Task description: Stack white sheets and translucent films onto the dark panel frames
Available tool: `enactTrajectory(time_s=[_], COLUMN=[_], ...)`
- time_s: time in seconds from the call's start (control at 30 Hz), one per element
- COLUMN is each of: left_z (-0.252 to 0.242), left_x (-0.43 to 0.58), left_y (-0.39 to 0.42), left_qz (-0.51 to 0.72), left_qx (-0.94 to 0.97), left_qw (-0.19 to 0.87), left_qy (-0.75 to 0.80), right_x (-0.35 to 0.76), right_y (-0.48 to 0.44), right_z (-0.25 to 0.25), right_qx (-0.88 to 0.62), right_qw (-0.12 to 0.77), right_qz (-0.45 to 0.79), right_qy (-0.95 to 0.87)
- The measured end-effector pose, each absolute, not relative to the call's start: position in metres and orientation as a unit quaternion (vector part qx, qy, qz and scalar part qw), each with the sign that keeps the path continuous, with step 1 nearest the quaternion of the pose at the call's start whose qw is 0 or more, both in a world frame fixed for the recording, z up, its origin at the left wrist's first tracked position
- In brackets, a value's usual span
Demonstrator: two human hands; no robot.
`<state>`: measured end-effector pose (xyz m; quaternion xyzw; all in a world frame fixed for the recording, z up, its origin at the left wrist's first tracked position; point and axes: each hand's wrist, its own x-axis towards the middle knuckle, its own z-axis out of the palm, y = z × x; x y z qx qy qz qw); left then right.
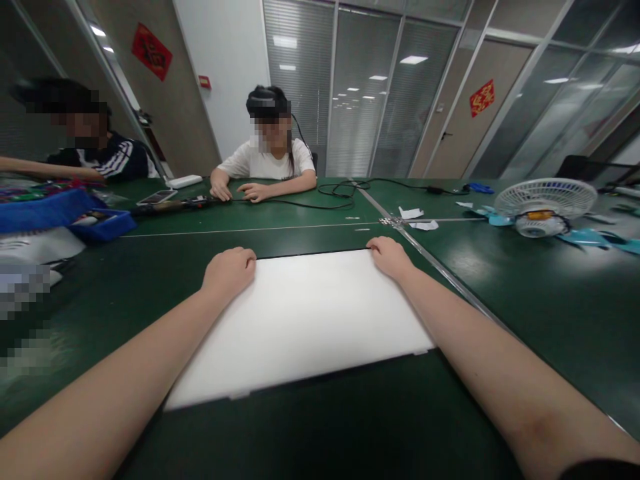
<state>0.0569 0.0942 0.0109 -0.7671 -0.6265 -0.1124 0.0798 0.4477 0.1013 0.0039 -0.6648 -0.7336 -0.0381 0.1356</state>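
A flat white panel (310, 320) with a thin dark far edge lies on the green table (320, 433) in front of me. My left hand (231, 272) is closed around its far left corner, fingers curled over the edge. At the far right corner my right hand (391, 257) grips the panel too, with its fingers bent over the dark edge. Both forearms reach along the panel's sides. Small tabs show on the near edge. The undersides of my fingers are hidden.
Across the table sits a person in a white shirt (270, 160), near a black cable (345, 193). Blue bins (45, 210) and another person are at the left. A white fan guard (545, 197), blue pieces and paper scraps (424, 225) lie at the right.
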Motion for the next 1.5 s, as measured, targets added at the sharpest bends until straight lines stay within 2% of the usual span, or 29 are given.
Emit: enactTrajectory(time_s=[0.4, 0.67, 0.9, 1.1, 1.17, 1.27, 1.37, 1.43, 1.5], left_z=[0.011, 0.005, 0.001, 0.001, 0.002, 0.002, 0.004, 0.007, 0.010], left_x=[0.060, 0.064, 0.076, 0.076, 0.077, 0.079, 0.077, 0.070, 0.058], left_y=[0.092, 0.088, 0.084, 0.083, 0.082, 0.082, 0.083, 0.085, 0.085], left_qz=[-0.100, -0.126, -0.121, -0.128, -0.141, -0.176, -0.222, -0.264, -0.325], left_qx=[-0.759, -0.760, -0.792, -0.794, -0.794, -0.788, -0.769, -0.744, -0.703], left_qw=[0.063, 0.054, 0.033, 0.019, 0.005, -0.028, -0.086, -0.137, -0.177], left_qy=[-0.641, -0.635, -0.597, -0.593, -0.591, -0.589, -0.593, -0.598, -0.607], right_x=[0.436, 0.498, 0.527, 0.519, 0.515, 0.515, 0.517, 0.518, 0.518], right_y=[0.097, 0.071, 0.017, -0.005, -0.013, -0.022, -0.024, -0.022, -0.019], right_z=[0.011, 0.041, 0.018, 0.017, 0.024, 0.032, 0.031, 0.026, 0.021], right_qx=[-0.670, -0.729, -0.754, -0.704, -0.663, -0.628, -0.622, -0.596, -0.572], right_qw=[0.117, 0.202, 0.293, 0.386, 0.393, 0.342, 0.301, 0.338, 0.411], right_qz=[-0.028, 0.013, 0.188, 0.326, 0.411, 0.520, 0.538, 0.527, 0.491], right_qy=[-0.732, -0.654, -0.557, -0.499, -0.487, -0.467, -0.483, -0.504, -0.512])
